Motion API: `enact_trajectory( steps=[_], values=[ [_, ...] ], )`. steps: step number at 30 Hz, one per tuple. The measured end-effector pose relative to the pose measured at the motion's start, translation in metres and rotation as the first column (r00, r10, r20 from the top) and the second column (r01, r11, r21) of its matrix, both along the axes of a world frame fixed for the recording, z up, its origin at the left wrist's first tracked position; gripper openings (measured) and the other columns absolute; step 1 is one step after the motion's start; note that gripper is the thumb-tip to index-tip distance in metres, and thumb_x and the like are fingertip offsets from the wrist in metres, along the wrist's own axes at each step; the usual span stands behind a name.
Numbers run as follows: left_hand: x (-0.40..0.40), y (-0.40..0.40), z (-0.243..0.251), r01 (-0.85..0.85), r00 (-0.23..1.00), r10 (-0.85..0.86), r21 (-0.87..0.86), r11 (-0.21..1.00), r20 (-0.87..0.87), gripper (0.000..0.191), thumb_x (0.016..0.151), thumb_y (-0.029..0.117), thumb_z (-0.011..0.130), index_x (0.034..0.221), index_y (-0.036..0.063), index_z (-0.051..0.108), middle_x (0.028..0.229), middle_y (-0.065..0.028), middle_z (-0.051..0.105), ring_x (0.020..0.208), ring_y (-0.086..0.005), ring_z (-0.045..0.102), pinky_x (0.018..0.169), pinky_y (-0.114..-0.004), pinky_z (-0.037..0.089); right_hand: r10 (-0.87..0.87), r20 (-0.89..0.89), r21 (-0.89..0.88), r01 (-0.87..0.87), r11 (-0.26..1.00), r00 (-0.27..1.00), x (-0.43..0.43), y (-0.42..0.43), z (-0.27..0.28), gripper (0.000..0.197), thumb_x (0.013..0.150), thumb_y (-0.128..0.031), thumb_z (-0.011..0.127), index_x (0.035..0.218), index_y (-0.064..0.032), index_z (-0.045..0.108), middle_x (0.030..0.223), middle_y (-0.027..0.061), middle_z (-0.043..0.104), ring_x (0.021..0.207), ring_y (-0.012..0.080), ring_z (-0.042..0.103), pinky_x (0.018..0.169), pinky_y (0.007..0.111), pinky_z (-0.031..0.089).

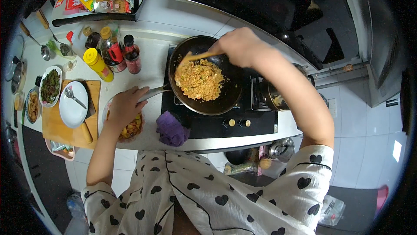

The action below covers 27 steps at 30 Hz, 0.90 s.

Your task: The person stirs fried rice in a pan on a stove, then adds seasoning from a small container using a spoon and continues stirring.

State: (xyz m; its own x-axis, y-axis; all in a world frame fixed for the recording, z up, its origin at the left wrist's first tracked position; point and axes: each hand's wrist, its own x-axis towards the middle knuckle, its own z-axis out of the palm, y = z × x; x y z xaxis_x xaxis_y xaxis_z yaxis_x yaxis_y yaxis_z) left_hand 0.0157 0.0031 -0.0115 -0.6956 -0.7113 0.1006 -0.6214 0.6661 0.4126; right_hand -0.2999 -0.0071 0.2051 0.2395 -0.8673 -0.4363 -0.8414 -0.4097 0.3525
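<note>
Fried rice [199, 80] lies heaped in a dark wok [232, 96] on the black gas stove. My left hand [127, 103] grips the wok's metal handle [154, 93] on its left side. In my right hand [239, 46] is a wooden spatula [200, 56], reaching over the wok from the right. Its blade touches the upper left edge of the rice. Beneath my left forearm, partly hidden, stands a bowl of cooked food in brown sauce [132, 129]. A crumpled purple cloth [172, 129] rests at the stove's front left corner.
Sauce bottles [112, 51] and a yellow-capped shaker [98, 65] stand behind my left hand. A cutting board [52, 126] holds a white plate with a spoon [73, 113] and a knife [86, 133]. Dishes of green vegetables [50, 85] stand further left. A pot [277, 96] occupies the right burner.
</note>
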Motion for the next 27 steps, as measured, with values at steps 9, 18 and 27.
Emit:
enact_trajectory(
  steps=[9, 18, 27],
  values=[
    [-0.001, 0.000, 0.000, -0.003, 1.000, 0.002, 0.023, 1.000, 0.016, 0.037, 0.092, 0.027, 0.062, 0.126, 0.0155, 0.057, 0.108, -0.0119, 0.065, 0.089, -0.0322, 0.065, 0.075, -0.041, 0.053, 0.130, -0.218, 0.073, -0.117, 0.990, 0.967, 0.016, 0.028, 0.035, 0.041, 0.085, -0.003, 0.056, 0.117, -0.0240, 0.070, 0.090, 0.0057, 0.071, 0.088, 0.0220, 0.070, 0.072, 0.033, 0.054],
    [0.001, 0.002, 0.000, -0.010, 1.000, 0.010, -0.002, 1.000, 0.010, 0.038, 0.091, 0.028, 0.063, 0.126, 0.0154, 0.057, 0.111, -0.0123, 0.065, 0.090, -0.0314, 0.065, 0.076, -0.040, 0.053, 0.151, -0.350, 0.161, -0.100, 0.982, 0.925, 0.036, 0.051, -0.019, 0.012, 0.086, -0.009, 0.064, 0.088, -0.0141, 0.075, 0.089, 0.0007, 0.073, 0.085, 0.0176, 0.070, 0.061, 0.031, 0.053],
    [0.002, 0.006, 0.003, -0.031, 1.000, 0.031, 0.038, 0.999, 0.006, 0.037, 0.091, 0.025, 0.063, 0.125, 0.0138, 0.058, 0.105, -0.0094, 0.064, 0.087, -0.0311, 0.065, 0.075, -0.040, 0.052, -0.174, -0.006, -0.118, 0.172, 0.978, 0.985, -0.050, 0.159, 0.012, 0.064, 0.079, -0.003, 0.061, 0.137, -0.0292, 0.056, 0.078, 0.0082, 0.066, 0.065, 0.0244, 0.067, 0.055, 0.036, 0.051]
  ],
)
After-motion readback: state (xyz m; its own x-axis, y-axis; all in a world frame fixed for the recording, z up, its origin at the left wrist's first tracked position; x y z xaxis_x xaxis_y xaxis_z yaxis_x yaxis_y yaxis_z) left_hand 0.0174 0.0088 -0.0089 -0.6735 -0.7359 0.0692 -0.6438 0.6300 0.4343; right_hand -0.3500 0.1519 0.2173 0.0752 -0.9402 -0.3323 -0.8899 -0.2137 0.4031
